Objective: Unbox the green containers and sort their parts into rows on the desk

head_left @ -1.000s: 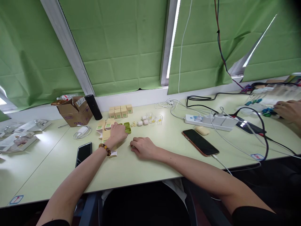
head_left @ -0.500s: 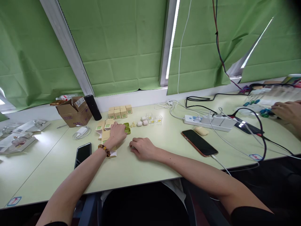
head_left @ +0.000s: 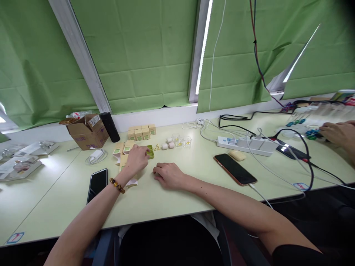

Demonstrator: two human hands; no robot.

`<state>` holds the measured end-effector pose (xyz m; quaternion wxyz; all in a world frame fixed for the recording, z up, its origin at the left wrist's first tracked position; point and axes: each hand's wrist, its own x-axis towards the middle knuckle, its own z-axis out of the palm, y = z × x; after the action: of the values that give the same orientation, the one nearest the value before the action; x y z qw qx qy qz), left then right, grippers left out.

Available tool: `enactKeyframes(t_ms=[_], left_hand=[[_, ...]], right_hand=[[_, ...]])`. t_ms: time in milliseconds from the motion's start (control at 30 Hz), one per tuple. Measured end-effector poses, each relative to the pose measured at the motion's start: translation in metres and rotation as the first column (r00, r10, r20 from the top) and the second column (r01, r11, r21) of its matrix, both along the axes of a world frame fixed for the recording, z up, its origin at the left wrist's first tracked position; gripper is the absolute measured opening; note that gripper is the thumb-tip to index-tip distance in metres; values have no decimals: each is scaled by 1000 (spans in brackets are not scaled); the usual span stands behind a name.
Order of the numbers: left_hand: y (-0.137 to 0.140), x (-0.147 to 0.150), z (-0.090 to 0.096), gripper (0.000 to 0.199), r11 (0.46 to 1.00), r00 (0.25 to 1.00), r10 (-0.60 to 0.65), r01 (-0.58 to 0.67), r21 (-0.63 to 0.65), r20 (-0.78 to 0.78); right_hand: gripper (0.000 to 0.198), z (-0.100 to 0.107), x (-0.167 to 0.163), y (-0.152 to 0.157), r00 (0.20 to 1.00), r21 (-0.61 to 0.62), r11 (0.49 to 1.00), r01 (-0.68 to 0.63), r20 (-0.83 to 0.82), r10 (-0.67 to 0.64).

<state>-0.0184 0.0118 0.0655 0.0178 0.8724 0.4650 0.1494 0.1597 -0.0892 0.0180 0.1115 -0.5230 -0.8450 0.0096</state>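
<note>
My left hand (head_left: 138,159), with a beaded bracelet at the wrist, reaches over small kraft-paper boxes (head_left: 129,146). Its fingertips are bent together at the left edge of a small green two-part tray (head_left: 150,152); whatever they pinch is hidden. On the bare tabletop rests my right hand (head_left: 168,175), its fingers loosely curled in with nothing visible in them. Tiny yellow pieces (head_left: 156,147) lie just right of the tray. Beyond them are several small white and pinkish rounded pieces (head_left: 168,144) and clear cups with yellow centres (head_left: 179,140).
More small boxes (head_left: 142,133) stand in a group near the wall. At left are a phone (head_left: 97,184), a charger with cable (head_left: 96,155), a black cylinder (head_left: 110,126) and a carton (head_left: 88,133). Rightward lie another phone (head_left: 235,169), a power strip (head_left: 245,145) and another person's hand (head_left: 337,133).
My left hand has shifted slightly, its wrist and bracelet lower and further left, fingers still by the green tray. My right hand has stayed in place.
</note>
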Motion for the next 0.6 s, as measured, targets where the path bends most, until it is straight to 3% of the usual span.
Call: enactKeyframes(t_ms=[267, 433, 600], left_hand=[[-35, -4, -28, 23, 994, 985, -104, 98, -52, -136], [-37, -1, -34, 24, 986, 957, -169, 162, -50, -236], [-36, 0, -37, 26, 979, 942, -190, 204, 23, -277]], right_hand=[[22, 9, 11, 6, 1000, -71, 998, -3, -14, 2], [18, 20, 36, 24, 986, -41, 988, 152, -68, -154], [20, 36, 57, 53, 933, 19, 946, 324, -175, -316]])
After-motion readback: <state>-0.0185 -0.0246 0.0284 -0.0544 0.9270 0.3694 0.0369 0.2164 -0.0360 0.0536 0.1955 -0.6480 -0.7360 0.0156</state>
